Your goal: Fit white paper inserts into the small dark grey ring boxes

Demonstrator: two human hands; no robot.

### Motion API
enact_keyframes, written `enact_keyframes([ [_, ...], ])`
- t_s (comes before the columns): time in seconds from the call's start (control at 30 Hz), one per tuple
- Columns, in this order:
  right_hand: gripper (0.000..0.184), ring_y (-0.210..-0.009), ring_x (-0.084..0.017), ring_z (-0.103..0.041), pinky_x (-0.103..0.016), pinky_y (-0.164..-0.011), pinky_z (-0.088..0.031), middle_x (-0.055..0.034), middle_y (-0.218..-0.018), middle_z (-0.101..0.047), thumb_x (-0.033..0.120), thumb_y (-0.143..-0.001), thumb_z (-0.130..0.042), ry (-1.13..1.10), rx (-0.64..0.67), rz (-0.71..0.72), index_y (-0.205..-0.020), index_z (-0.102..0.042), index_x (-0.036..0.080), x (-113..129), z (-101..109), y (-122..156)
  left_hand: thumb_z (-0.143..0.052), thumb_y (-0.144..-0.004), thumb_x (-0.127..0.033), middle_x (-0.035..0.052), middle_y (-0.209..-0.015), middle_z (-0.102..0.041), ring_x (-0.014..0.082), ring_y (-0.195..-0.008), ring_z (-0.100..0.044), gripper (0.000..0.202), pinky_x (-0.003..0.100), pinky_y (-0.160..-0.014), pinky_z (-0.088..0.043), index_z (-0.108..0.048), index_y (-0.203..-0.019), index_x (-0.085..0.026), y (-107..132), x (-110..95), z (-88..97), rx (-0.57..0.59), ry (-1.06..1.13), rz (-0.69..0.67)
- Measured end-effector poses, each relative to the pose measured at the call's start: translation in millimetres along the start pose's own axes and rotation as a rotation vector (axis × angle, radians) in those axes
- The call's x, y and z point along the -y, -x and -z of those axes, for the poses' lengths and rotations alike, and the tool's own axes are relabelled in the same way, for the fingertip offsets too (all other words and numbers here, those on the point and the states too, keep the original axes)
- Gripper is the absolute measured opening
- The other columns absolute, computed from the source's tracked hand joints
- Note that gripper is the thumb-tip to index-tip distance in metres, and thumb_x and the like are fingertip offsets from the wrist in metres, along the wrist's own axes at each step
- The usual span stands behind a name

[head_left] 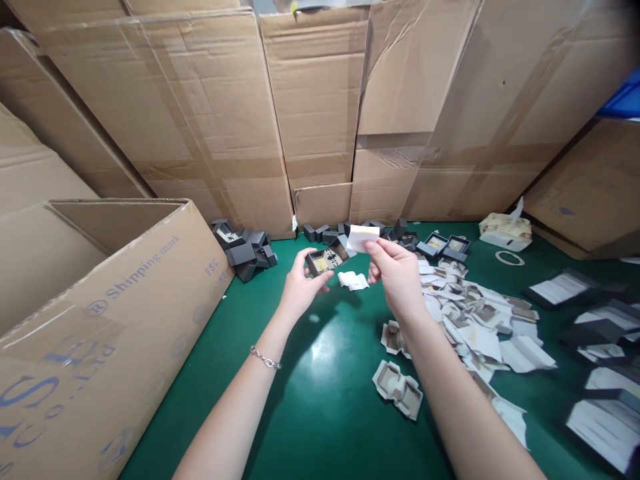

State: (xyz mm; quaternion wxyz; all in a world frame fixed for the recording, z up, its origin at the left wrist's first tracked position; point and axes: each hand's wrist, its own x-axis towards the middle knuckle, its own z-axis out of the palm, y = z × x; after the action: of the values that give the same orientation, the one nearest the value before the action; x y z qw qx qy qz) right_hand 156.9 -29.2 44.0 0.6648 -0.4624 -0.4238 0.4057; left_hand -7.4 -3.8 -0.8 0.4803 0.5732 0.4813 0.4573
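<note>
The small dark box (327, 260) is up in front of you, above the green table (310, 400): open and tilted, its inside showing a pale yellow patch beside a light area speckled black. Your left hand (303, 283) grips it, thumb and fingers on its edges. Your right hand (399, 270) pinches a white slip (363, 237) between thumb and fingers, near the box. A crumpled white paper (353, 281) lies just beyond, and torn packaging (480, 323) heaps to your right.
</note>
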Motion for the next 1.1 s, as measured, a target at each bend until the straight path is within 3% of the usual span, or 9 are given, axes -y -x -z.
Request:
enact_keyframes([
  [0.13, 0.020, -0.063, -0.012, -0.062, -0.025, -0.063, -0.050, 0.0005, -0.066, -0.067, 0.034, -0.077, -0.062, 0.024, 0.000, 0.138, -0.086, -0.066, 0.018, -1, -7, 6, -0.071, -0.068, -0.032, 0.0018, -0.091, -0.063, 0.0129, -0.059, -0.064, 0.054, 0.031, -0.063, -0.053, -0.037, -0.111, -0.025, 3, -3, -10.3, 0.038, 0.293, 0.109],
  [0.23, 0.016, -0.089, -0.016, -0.064, -0.029, -0.080, -0.049, -0.0029, -0.093, -0.070, 0.029, -0.081, -0.057, 0.163, -0.004, 0.312, -0.090, -0.067, 0.021, -8, -9, 10, -0.071, -0.068, -0.023, 0.0013, -0.095, -0.062, 0.0137, -0.069, -0.066, 0.050, 0.031, -0.071, -0.053, -0.037, -0.104, -0.025, 9, -8, -18.1, 0.087, 0.442, 0.167],
  [0.33, 0.018, -0.100, -0.018, -0.061, -0.032, -0.086, -0.047, -0.0026, -0.101, -0.069, 0.023, -0.083, -0.051, 0.361, 0.011, 0.436, -0.092, -0.067, 0.023, -14, -10, 13, -0.070, -0.065, -0.014, -0.0005, -0.096, -0.062, 0.0131, -0.072, -0.066, 0.049, 0.031, -0.076, -0.052, -0.036, -0.099, -0.024, 15, -13, -24.8, 0.178, 0.536, 0.208],
  [0.57, 0.022, -0.095, -0.017, -0.062, -0.030, -0.085, -0.048, -0.0020, -0.096, -0.070, 0.020, -0.083, -0.048, 0.523, 0.044, 0.565, -0.089, -0.069, 0.024, -11, -10, 15, -0.062, -0.078, -0.039, 0.0003, -0.084, -0.062, 0.0156, -0.074, -0.065, 0.029, 0.032, -0.067, -0.054, -0.044, -0.095, -0.023, 19, -10, -22.9, 0.401, 0.678, 0.286],
  [0.7, 0.024, -0.091, -0.016, -0.063, -0.029, -0.082, -0.050, -0.0013, -0.095, -0.071, 0.021, -0.083, -0.048, 0.556, 0.061, 0.543, -0.089, -0.070, 0.026, -10, -11, 15, -0.067, -0.075, -0.026, -0.0017, -0.078, -0.059, 0.0115, -0.067, -0.062, 0.040, 0.028, -0.065, -0.053, -0.047, -0.110, -0.026, 20, -7, -22.2, 0.487, 0.653, 0.314],
  [0.8, 0.026, -0.090, -0.016, -0.064, -0.029, -0.080, -0.050, -0.0016, -0.096, -0.071, 0.021, -0.081, -0.047, 0.594, 0.100, 0.492, -0.090, -0.071, 0.026, -13, -11, 15, -0.068, -0.070, -0.014, -0.0037, -0.074, -0.056, 0.0109, -0.067, -0.060, 0.055, 0.028, -0.065, -0.053, -0.046, -0.118, -0.030, 21, -6, -24.0, 0.496, 0.653, 0.342],
  [0.87, 0.028, -0.090, -0.017, -0.064, -0.034, -0.089, -0.046, -0.0019, -0.099, -0.071, 0.022, -0.081, -0.046, 0.619, 0.127, 0.479, -0.093, -0.071, 0.026, -14, -12, 14, -0.069, -0.068, -0.012, -0.0031, -0.075, -0.057, 0.0115, -0.067, -0.060, 0.060, 0.029, -0.065, -0.052, -0.045, -0.120, -0.029, 21, -6, -24.2, 0.485, 0.628, 0.384],
  [1.0, 0.030, -0.099, -0.019, -0.062, -0.051, -0.107, -0.023, -0.0020, -0.105, -0.070, 0.024, -0.082, -0.046, 0.727, 0.120, 0.524, -0.102, -0.069, 0.026, -9, -11, 14, -0.071, -0.066, -0.012, 0.0006, -0.093, -0.060, 0.0130, -0.074, -0.062, 0.068, 0.028, -0.065, -0.051, -0.040, -0.124, -0.028, 17, -8, -20.7, 0.367, 0.544, 0.386],
  [1.1, 0.028, -0.098, -0.019, -0.062, -0.040, -0.096, -0.039, -0.0034, -0.104, -0.070, 0.028, -0.083, -0.048, 0.686, 0.127, 0.500, -0.099, -0.070, 0.025, -4, -8, 12, -0.072, -0.065, -0.011, 0.0027, -0.098, -0.060, 0.0138, -0.082, -0.062, 0.061, 0.029, -0.072, -0.050, -0.044, -0.118, -0.023, 13, -10, -17.0, 0.262, 0.490, 0.352],
])
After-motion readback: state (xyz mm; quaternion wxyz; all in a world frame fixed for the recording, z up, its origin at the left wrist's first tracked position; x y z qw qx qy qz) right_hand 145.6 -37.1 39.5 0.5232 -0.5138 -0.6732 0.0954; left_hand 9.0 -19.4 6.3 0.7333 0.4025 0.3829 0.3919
